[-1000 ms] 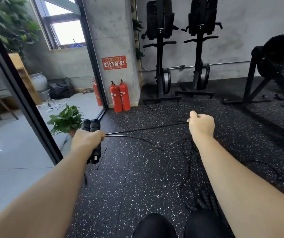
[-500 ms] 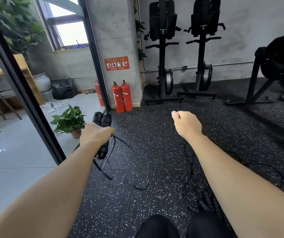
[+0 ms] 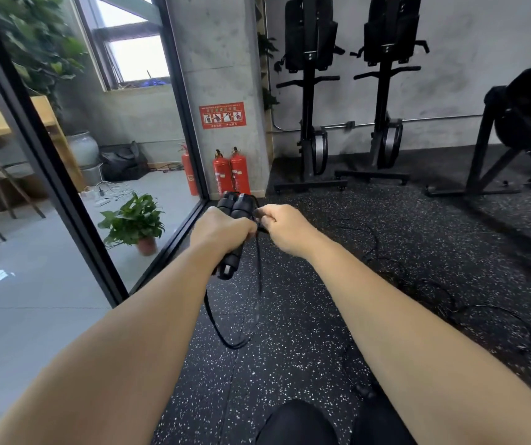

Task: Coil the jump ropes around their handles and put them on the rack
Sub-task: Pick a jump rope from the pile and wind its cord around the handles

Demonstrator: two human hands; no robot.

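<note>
My left hand (image 3: 220, 231) grips the two black jump rope handles (image 3: 236, 205) side by side, nearly upright, their lower ends sticking out below my fist. My right hand (image 3: 285, 228) pinches the thin black rope (image 3: 225, 340) right beside the handles. A loop of that rope hangs down below both hands. More black rope (image 3: 427, 287) lies tangled on the speckled floor to the right. No rack shows in this view.
A glass wall with a black frame (image 3: 65, 200) runs along the left, with a potted plant (image 3: 134, 221) behind it. Two red fire extinguishers (image 3: 232, 171) stand at the concrete pillar. Black exercise machines (image 3: 309, 101) line the far wall and right side.
My right hand has swung in from the right and now meets my left hand at the handles. The once taut rope now hangs as a slack loop. The handles have moved right.
</note>
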